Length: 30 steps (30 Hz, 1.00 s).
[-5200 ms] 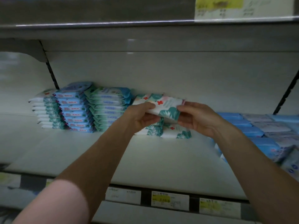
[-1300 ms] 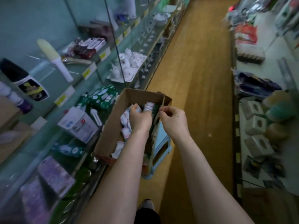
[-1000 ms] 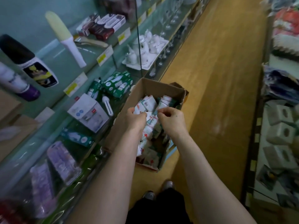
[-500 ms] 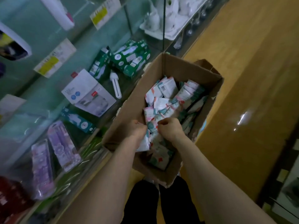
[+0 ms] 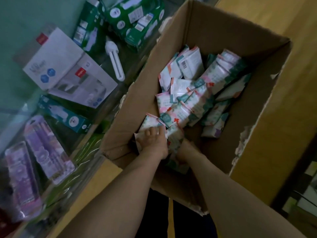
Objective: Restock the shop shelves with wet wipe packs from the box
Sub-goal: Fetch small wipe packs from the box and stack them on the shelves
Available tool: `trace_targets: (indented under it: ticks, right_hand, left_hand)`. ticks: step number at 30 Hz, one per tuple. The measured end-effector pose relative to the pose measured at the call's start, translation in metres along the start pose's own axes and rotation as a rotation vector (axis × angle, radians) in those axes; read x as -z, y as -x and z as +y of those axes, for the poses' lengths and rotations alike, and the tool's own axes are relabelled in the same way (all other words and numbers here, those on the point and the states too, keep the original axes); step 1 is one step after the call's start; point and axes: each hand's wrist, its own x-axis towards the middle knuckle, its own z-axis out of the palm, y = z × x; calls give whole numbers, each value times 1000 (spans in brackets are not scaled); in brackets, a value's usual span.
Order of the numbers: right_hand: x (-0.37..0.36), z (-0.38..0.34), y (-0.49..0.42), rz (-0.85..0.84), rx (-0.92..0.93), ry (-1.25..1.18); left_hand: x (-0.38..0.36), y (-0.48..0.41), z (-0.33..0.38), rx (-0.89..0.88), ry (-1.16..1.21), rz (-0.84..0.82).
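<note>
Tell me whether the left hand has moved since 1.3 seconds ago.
Yes. Against the cardboard box, the left hand has gone from over its middle to its near end, down among the wet wipe packs.

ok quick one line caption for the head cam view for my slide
Left hand grips wet wipe packs in the open cardboard box, right hand buried among them.
</note>
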Motion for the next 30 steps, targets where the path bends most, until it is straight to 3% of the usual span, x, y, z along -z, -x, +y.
trace_targets:
  ticks: [7,18,21,30]
  right_hand:
    - [6,0,-11,27,-65,234]
    - [4,4,-15,84,-51,500]
    - [10,0,-6,121,-25,412]
    - [37,-4,53,330,130,8]
  left_hand:
    - [-6,-10,9,21,-300,61]
    - [-5,-15,3,-33,-177,189]
    - [-1,-16,0,-10,10,209]
    - [43,15,-2,146,949,265]
